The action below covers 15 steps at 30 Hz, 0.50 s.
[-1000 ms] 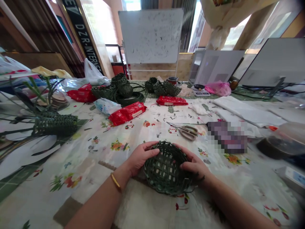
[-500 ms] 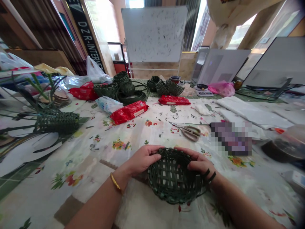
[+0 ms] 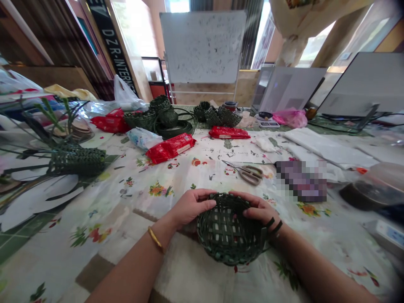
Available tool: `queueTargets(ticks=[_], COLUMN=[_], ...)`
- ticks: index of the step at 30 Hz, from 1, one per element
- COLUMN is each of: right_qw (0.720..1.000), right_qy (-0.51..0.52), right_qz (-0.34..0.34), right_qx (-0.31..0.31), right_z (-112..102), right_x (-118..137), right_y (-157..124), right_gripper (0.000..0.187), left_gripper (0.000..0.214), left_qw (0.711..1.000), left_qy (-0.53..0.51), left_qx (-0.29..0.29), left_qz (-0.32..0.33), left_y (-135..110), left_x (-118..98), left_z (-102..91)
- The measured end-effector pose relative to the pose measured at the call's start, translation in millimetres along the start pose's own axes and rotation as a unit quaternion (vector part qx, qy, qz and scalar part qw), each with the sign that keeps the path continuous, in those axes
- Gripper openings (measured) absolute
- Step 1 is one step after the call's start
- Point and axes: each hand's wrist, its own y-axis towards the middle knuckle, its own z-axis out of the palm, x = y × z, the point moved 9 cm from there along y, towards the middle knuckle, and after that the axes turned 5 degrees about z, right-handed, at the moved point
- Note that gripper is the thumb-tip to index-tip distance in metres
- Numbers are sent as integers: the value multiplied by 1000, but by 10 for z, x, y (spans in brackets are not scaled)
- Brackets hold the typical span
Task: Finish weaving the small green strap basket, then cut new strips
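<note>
Tilted toward me, a round dark green woven basket (image 3: 232,235) shows its open-lattice inside. My left hand (image 3: 194,207) grips the rim at the upper left, its thumb over the edge and fingers behind. On the upper right of the rim, my right hand (image 3: 260,209) is closed the same way, thumb inside. Loose strip ends stick out beside the right wrist. Beyond the basket lie scissors (image 3: 248,172) with their blades pointing left.
Red packets (image 3: 172,148) and several green woven baskets (image 3: 222,115) lie farther back. At the left is an unfinished woven piece (image 3: 77,160) with long strips. A blurred-out dark object (image 3: 303,181) and a transparent container (image 3: 372,189) are on the right. A flowered cloth (image 3: 126,235) covers the table.
Both hands have shifted slightly on the rim, and the basket has moved up a little. The right thumb has slid inward and to the left. Both hands still hold the basket.
</note>
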Motion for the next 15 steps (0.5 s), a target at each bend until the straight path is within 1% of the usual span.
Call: queueTargets(ticks=[2, 6, 10, 12, 15], right_qw=[1000, 999, 999, 999, 999], right_qy=[11, 22, 19, 20, 31], right_qz=[-4, -22, -37, -37, -25], right_qx=[1, -12, -30, -33, -37], right_z=[1, -23, -41, -50, -81], right_x=[-16, 1, 39, 42, 21], right_y=[-4, -10, -1, 5, 8], right_gripper=[55, 55, 52, 51, 48], left_gripper=[39, 42, 37, 37, 34], left_qw=[1000, 999, 993, 991, 992], left_qy=[1, 30, 83, 96, 89], left_qx=[-19, 2, -5, -3, 5], left_qz=[19, 45, 84, 91, 83], left_y=[-1, 7, 12, 9, 7], left_x=[-35, -54, -84, -90, -74], left_z=[-27, -2, -24, -24, -24])
